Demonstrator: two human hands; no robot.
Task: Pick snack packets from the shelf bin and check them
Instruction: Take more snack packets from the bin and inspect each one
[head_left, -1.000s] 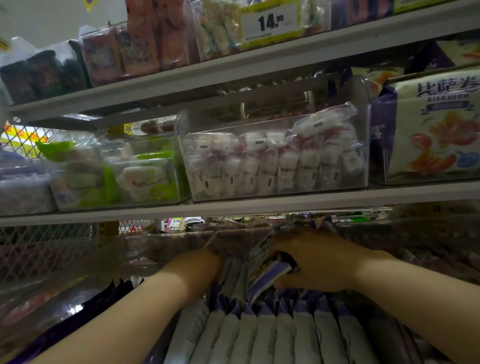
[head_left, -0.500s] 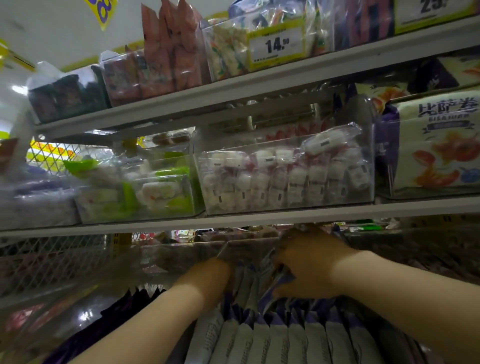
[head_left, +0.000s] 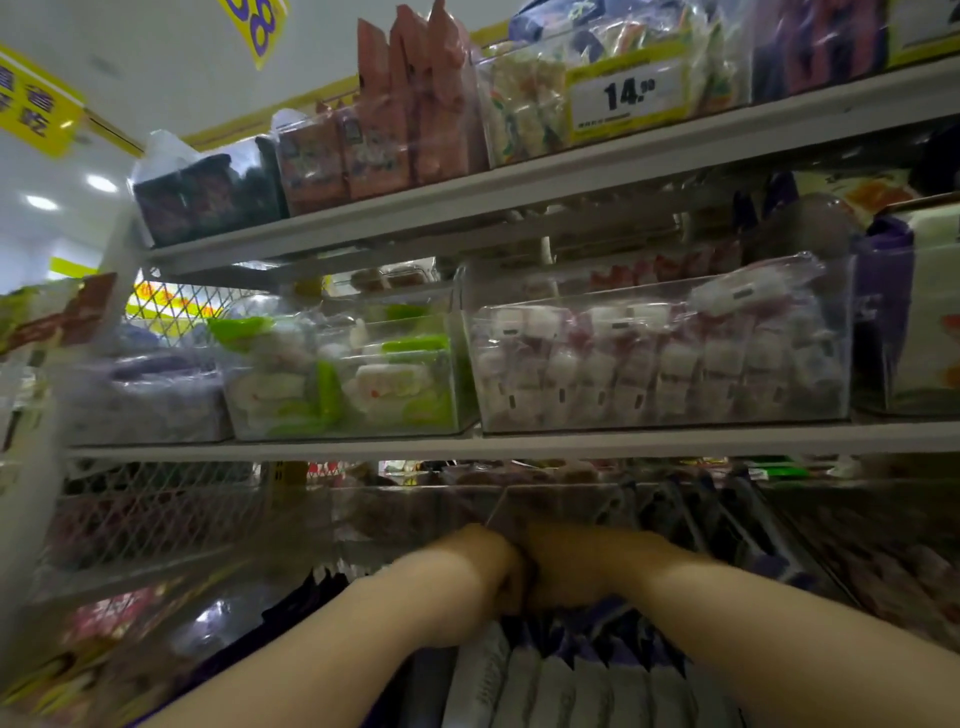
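White and purple snack packets (head_left: 571, 691) stand upright in a tight row inside a clear shelf bin (head_left: 405, 512) on the lower shelf. Both my forearms reach deep into this bin. My left hand (head_left: 483, 566) and my right hand (head_left: 582, 566) sit side by side and touch, pressed down among the far packets. The fingers of both hands are hidden behind the wrists and the packet tops, and the picture is blurred there, so their hold cannot be read.
The shelf edge (head_left: 519, 444) runs just above my hands. On it stand a clear bin of pink-white packets (head_left: 660, 364) and one of green-white packets (head_left: 343, 379). Wire mesh (head_left: 145, 514) closes the left side. Dark purple packets (head_left: 727, 519) fill the right.
My right hand held one packet lifted from the row a second ago; now both hands are pushed together deeper in the bin. The camera has tilted upward.
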